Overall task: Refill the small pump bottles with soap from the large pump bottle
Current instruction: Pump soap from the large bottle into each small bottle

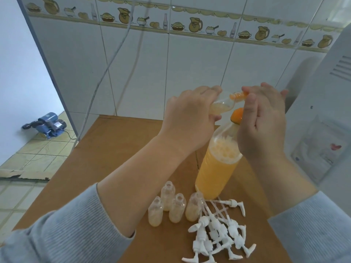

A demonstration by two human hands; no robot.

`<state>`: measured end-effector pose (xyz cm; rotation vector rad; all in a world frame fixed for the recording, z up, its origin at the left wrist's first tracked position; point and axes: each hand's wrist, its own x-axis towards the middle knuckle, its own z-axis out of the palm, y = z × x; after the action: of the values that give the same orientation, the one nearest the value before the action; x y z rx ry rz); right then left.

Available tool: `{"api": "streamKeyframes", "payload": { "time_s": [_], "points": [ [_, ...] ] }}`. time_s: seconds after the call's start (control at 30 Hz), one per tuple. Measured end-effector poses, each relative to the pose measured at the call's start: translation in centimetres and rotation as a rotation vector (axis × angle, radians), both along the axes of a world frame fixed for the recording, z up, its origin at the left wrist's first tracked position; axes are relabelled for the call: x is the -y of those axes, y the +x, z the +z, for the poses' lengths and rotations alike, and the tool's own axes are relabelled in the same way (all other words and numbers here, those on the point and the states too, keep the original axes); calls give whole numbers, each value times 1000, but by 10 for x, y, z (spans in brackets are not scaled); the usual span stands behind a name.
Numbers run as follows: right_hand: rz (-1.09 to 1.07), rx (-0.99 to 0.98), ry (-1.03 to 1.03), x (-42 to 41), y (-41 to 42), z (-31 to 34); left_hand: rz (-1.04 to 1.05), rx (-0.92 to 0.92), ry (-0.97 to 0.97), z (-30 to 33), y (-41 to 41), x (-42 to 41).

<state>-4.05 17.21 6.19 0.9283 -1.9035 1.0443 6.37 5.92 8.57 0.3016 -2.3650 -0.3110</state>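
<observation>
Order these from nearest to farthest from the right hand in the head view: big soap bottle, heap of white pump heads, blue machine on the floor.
From the right hand:
1. Big soap bottle, just below it.
2. Heap of white pump heads, on the table's near side.
3. Blue machine, far left on the floor.

A blue pump sits on the tiled floor at left. White wall tiles fill the upper frame, crossed by a jug-and-pie border. Two cables hang at upper left.

Big bottle: orange soap, pale froth on top, orange spout. Small bottles: clear, yellowish soap at the bottom. Pumps: white. Table: plain brown. My sleeves: grey, fine stripes. Wall tiles: white, with a yellow border of jugs and pies. Floor pump: blue.
</observation>
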Motion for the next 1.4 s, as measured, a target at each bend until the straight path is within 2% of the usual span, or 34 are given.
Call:
{"api": "streamKeyframes", "payload": {
  "time_s": [0.2, 0.33, 0.47, 0.7, 0.9, 0.97, 1.07, 1.3, 1.4],
  "points": [
    [-48, -37, -87, 2, -3, -15, -19, 11, 34, -5, -3, -4],
    [-38, -10, -39, 5, -2, -23, -9, 54, 47, -11, -2, -2],
    [-11, -5, 51, -4, 0, -9, -23, 20, 23, -4, 0, 0],
    [-33, -24, -46, 3, -2, -12, -51, -17, 45, -5, -2, 0],
    [-5, 43, 64, 1, 1, -10, -83, 19, 105, -11, 0, 9],
    [5, 66, 94, -3, 3, -4, -156, 46, 276, -11, 1, 12],
    [25, 108, 67, -6, 5, 4, -322, 71, 641, -14, 1, 15],
    [38, 132, 68, -3, 5, 2, -657, -8, 1335, -31, 11, 16],
    [35, 116, 60, -4, 3, 0, -688, -71, 1480, -36, 19, 23]
  ]
}}
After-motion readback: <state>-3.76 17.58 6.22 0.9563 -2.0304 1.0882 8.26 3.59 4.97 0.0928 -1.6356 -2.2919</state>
